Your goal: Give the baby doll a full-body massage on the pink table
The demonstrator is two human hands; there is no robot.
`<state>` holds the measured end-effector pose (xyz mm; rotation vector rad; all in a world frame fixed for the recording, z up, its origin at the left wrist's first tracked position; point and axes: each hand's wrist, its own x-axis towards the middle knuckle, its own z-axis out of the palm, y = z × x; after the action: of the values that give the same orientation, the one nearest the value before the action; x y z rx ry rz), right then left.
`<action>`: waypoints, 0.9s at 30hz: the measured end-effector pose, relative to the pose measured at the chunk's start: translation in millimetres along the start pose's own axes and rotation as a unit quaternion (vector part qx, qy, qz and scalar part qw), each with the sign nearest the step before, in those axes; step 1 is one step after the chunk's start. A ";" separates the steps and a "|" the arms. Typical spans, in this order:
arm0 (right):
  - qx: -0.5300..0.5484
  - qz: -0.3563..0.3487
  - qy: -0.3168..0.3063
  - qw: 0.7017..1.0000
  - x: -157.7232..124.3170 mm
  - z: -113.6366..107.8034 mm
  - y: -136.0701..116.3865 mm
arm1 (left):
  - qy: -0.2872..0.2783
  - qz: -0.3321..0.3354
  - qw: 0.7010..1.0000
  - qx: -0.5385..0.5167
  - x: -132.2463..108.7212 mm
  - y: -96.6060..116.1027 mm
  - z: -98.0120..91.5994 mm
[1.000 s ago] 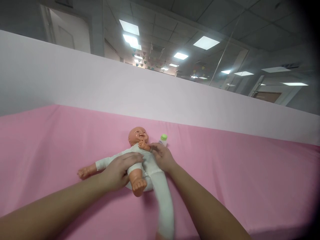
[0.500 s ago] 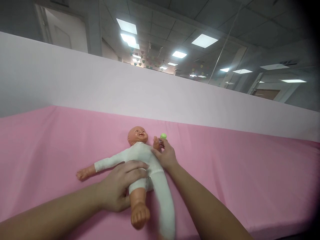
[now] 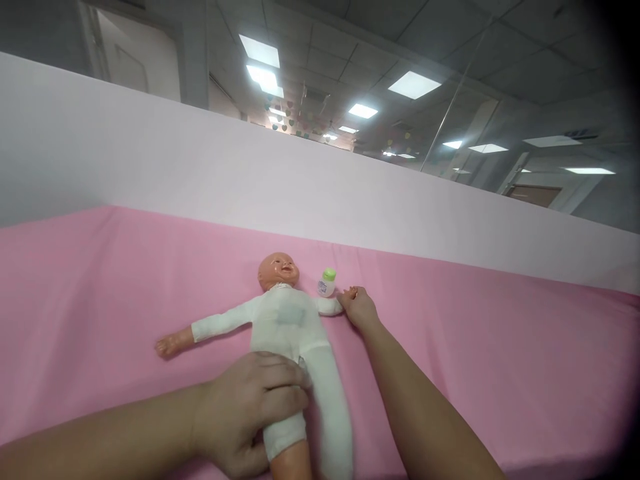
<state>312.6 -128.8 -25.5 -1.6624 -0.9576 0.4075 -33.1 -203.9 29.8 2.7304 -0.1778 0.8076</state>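
A baby doll with a hard plastic head and a white cloth body lies face up on the pink sheet. My left hand is wrapped round the doll's leg at the thigh, the one nearer the left. My right hand is closed on the doll's hand at the end of its stretched-out arm, and little of that plastic hand shows. Just beyond that arm, beside the doll's head, stands a small clear bottle with a green cap and a printed label. A pale square patch shows on the doll's chest.
The pink sheet spreads over the whole surface, with some creases. Behind it runs a low white wall. Above that wall is a glass panel, with ceiling lights and a door in view.
My right hand has moved right, drawing the doll's arm outward and uncovering the bottle. My left hand and the held leg have come lower, the foot now out of view.
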 end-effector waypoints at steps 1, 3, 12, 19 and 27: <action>-0.005 -0.011 0.007 1.000 -3.3 1.4 -4.6 | 0.026 -0.003 1.000 0.013 -2.4 -3.4 -1.9; -0.001 -0.048 0.020 0.999 -13.4 6.7 -16.5 | 0.088 -0.019 0.995 0.052 -9.1 -13.7 -5.8; -0.083 -0.343 -0.142 0.925 -72.3 49.7 -58.7 | 0.107 -0.275 0.955 -0.024 -14.1 -56.0 -26.1; -0.160 -0.364 -0.183 0.899 -74.5 45.0 -66.5 | 0.107 -0.292 0.950 -0.015 -14.3 -57.3 -21.6; 0.020 -0.217 -0.057 0.974 -44.6 22.7 -46.1 | 0.075 -0.080 0.994 0.015 -6.9 -23.8 -9.5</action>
<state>252.1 -145.9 0.5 -1.3557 -1.3517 0.2245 -38.9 -178.0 27.9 2.6563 0.0843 0.9708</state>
